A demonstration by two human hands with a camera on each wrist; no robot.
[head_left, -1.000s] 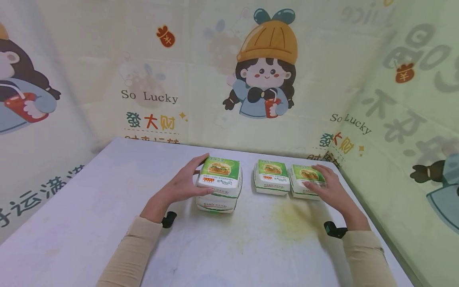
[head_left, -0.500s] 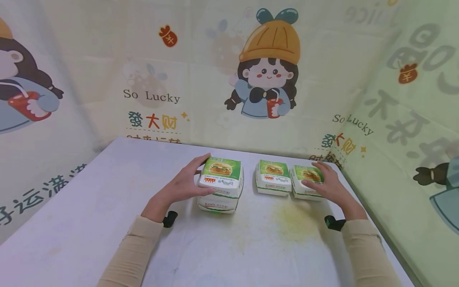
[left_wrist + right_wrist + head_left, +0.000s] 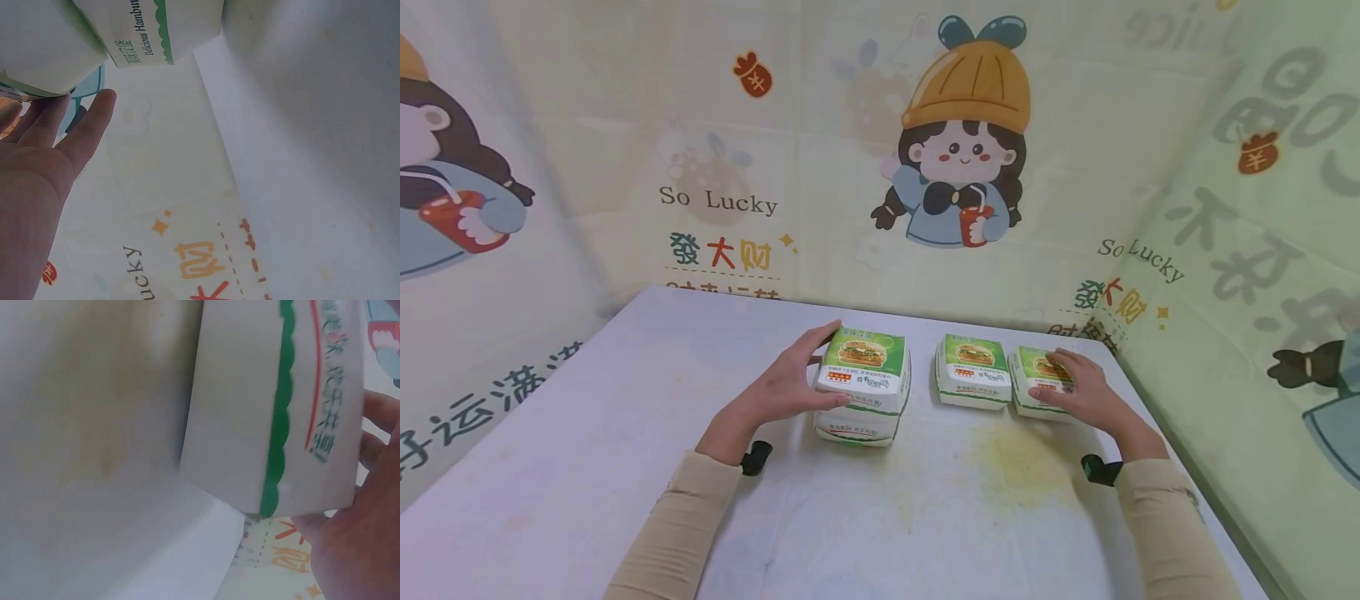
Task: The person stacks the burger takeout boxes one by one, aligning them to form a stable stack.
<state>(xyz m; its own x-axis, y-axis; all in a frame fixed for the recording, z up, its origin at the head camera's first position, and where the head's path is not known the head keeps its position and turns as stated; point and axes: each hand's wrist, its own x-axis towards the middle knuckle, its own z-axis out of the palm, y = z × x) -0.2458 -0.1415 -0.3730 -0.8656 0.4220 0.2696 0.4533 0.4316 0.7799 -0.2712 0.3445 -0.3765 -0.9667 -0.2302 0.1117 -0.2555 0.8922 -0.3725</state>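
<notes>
In the head view, two hamburger boxes are stacked left of centre, the upper box [image 3: 862, 362] squarely on the lower box [image 3: 855, 427]. My left hand [image 3: 778, 385] grips the upper one from the left, thumb along its front and fingers at its back. Its fingers also show against the white box [image 3: 47, 47] in the left wrist view. To the right, another hamburger box [image 3: 973, 371] sits close beside a similar box [image 3: 1028, 385]. My right hand [image 3: 1093, 398] lies over that rightmost box, thumb and fingertips at its top. The right wrist view shows the box's printed side [image 3: 281, 419] nearby.
The boxes stand on a white table [image 3: 820, 517] with a yellowish stain [image 3: 1015, 458] in front of the right pair. A patterned cloth backdrop [image 3: 835, 167] rises behind the table and along both sides.
My right hand's fingers have drawn in from the rightmost box's far edge onto its top. My left hand and all the boxes look unmoved; the head view shifts slightly.
</notes>
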